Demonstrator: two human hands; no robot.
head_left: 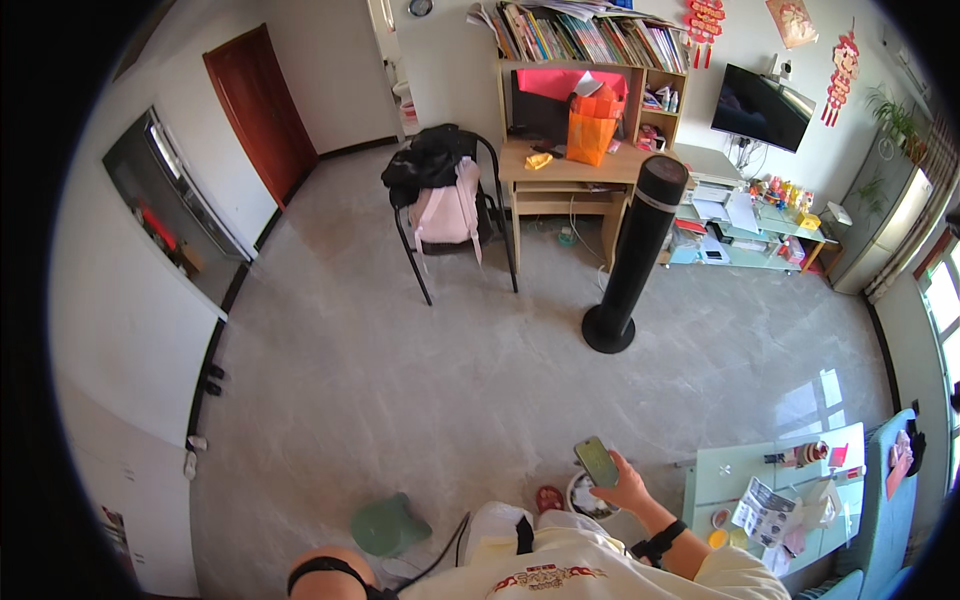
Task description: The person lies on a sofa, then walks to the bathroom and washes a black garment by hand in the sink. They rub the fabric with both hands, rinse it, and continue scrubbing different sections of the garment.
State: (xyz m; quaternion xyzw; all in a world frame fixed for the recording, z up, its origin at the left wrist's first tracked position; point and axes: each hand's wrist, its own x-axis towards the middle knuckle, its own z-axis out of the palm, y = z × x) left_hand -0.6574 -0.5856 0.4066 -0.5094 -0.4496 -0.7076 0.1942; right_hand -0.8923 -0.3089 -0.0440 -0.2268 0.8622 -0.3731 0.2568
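Observation:
My right hand (626, 490) is raised in front of me at the lower middle, its fingers closed around the edge of a smartphone (597, 461). The phone is tilted, with a greenish face showing. A black band (664, 540) circles my right wrist. At the lower left, a bare part of my left arm (333, 585) with a black strap comes into view, but my left hand is not seen. Beneath the phone, a round bin (577, 497) with a whitish lining stands partly hidden behind my right hand.
A green stool (390, 526) stands left of my legs, and a glass table (715, 476) with papers and cups at right. Ahead are a tall black cylinder (637, 255), a chair with bags (445, 215) and a wooden desk (540, 190). A red slipper (548, 497) lies nearby.

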